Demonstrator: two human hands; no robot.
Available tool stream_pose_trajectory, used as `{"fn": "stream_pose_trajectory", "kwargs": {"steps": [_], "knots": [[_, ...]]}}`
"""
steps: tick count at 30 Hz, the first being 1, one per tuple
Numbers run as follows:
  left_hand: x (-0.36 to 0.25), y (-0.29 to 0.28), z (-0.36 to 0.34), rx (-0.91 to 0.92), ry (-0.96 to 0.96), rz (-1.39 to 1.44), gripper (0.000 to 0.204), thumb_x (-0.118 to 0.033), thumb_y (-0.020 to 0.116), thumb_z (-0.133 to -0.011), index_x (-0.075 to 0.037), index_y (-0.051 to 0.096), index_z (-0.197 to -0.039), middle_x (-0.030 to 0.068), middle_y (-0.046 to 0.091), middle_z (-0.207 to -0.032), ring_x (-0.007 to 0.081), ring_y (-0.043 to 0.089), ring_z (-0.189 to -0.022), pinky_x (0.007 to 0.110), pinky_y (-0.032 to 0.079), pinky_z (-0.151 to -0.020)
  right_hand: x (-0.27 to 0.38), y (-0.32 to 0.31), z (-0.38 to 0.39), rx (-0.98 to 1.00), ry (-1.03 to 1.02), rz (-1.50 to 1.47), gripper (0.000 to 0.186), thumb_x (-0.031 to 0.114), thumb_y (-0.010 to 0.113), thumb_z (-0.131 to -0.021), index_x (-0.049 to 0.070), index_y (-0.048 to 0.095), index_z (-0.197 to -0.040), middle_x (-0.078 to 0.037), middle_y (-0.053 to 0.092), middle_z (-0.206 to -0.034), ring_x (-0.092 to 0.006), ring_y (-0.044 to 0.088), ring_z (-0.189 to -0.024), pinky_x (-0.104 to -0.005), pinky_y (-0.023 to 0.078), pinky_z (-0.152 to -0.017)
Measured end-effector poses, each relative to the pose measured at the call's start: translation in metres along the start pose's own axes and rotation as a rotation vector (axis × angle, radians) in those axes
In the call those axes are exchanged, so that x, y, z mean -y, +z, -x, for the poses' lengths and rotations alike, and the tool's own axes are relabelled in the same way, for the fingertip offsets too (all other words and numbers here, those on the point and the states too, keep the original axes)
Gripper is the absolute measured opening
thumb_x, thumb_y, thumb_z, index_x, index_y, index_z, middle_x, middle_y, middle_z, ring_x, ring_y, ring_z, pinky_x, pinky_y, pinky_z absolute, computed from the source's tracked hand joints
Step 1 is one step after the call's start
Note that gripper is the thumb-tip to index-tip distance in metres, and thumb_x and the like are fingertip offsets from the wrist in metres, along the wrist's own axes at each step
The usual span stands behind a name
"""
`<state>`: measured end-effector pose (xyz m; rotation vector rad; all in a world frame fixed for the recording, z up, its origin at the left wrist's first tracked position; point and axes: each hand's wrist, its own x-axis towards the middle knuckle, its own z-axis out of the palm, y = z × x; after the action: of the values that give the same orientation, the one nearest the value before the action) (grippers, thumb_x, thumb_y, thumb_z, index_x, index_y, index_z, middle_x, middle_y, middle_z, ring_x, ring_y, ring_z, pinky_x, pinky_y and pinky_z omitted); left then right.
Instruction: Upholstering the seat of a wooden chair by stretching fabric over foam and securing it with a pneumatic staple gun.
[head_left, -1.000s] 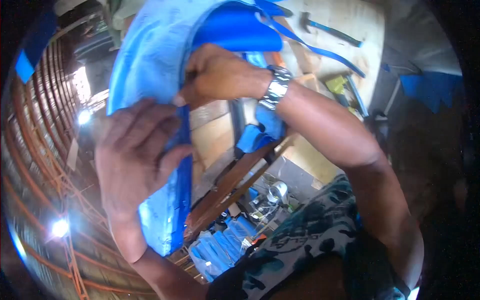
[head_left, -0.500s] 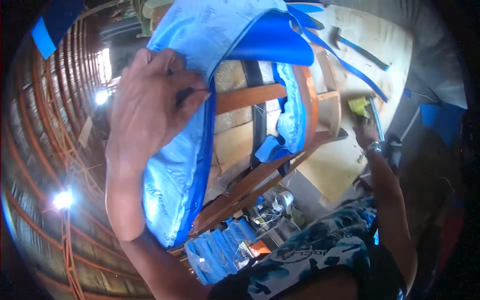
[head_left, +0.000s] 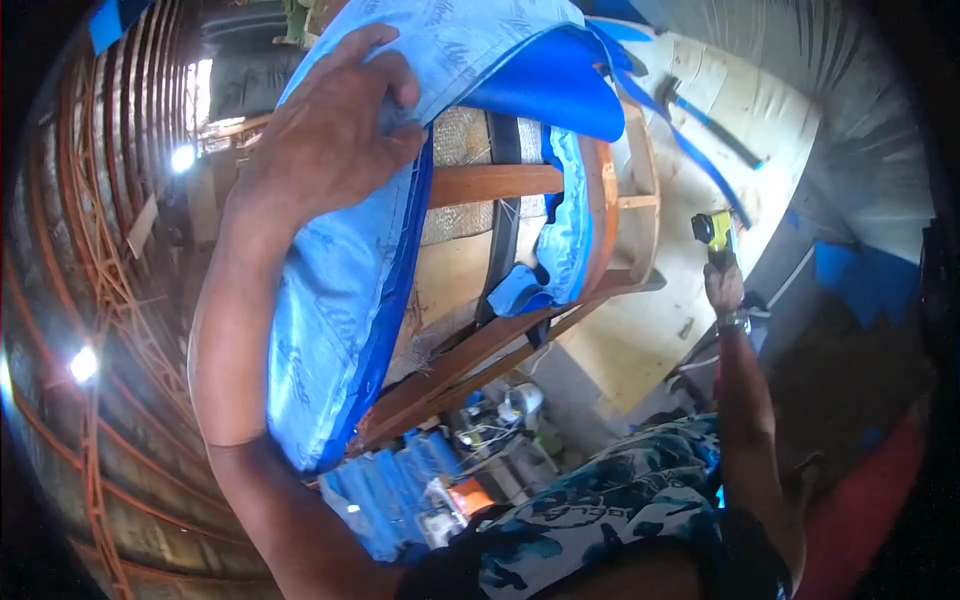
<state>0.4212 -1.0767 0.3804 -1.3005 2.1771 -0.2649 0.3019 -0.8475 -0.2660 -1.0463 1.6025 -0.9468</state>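
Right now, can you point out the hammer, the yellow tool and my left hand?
Hammer [head_left: 718, 131]: head view, on its handle.
Yellow tool [head_left: 717, 230]: head view, on its body.
Left hand [head_left: 335, 142]: head view, on the back of the hand.

I see bare board [head_left: 632, 352] open to the right hand [head_left: 725, 287] at its eight o'clock. The wooden frame [head_left: 640, 202] blocks ten o'clock; toward twelve, beyond the yellow tool [head_left: 716, 230] it grips, strap [head_left: 702, 160] and hammer [head_left: 716, 126] stand in the way.
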Motion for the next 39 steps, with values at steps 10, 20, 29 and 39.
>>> {"fn": "stream_pose_trajectory", "kwargs": {"steps": [10,20,29,39], "knots": [[-0.010,0.002,0.006,-0.080,-0.164,-0.106,0.071,-0.024,0.080,-0.085,-0.014,0.048,-0.148,0.0188,0.051,-0.151,0.0376,0.053,-0.138,0.047,0.046,-0.115,0.311,-0.138,0.001,0.473,-0.355,-0.772,0.046,0.038,0.079,-0.093,0.002,0.067,-0.119,-0.005,0.071,-0.100,-0.0150,0.066,-0.085,-0.0328,0.056,-0.077],[-0.002,-0.002,-0.002,-0.032,-0.273,0.048,0.060,-0.029,0.081,-0.078,-0.001,0.056,-0.126,0.0256,0.071,-0.108,0.0422,0.070,-0.107,0.049,0.053,-0.096,0.408,-0.110,-0.030,0.800,-0.731,-0.944,0.042,0.026,0.084,-0.092,0.000,0.070,-0.121,-0.003,0.075,-0.107,-0.0103,0.065,-0.096,-0.0309,0.056,-0.086],[-0.001,-0.007,-0.004,0.001,-0.291,0.084,0.059,-0.028,0.080,-0.077,0.001,0.059,-0.125,0.0241,0.073,-0.102,0.0397,0.073,-0.101,0.047,0.055,-0.093,0.413,-0.109,-0.033,0.876,-0.687,-0.880,0.043,0.025,0.086,-0.091,0.000,0.070,-0.122,-0.004,0.075,-0.109,-0.0098,0.064,-0.098,-0.0310,0.055,-0.089],[0.000,-0.008,-0.003,0.020,-0.295,0.090,0.057,-0.026,0.079,-0.077,0.001,0.060,-0.123,0.0237,0.073,-0.102,0.0379,0.074,-0.099,0.047,0.056,-0.092,0.418,-0.105,-0.030,0.815,-0.705,-0.875,0.046,0.026,0.086,-0.090,0.000,0.068,-0.124,-0.002,0.075,-0.105,-0.0091,0.064,-0.095,-0.0299,0.056,-0.087]]}}
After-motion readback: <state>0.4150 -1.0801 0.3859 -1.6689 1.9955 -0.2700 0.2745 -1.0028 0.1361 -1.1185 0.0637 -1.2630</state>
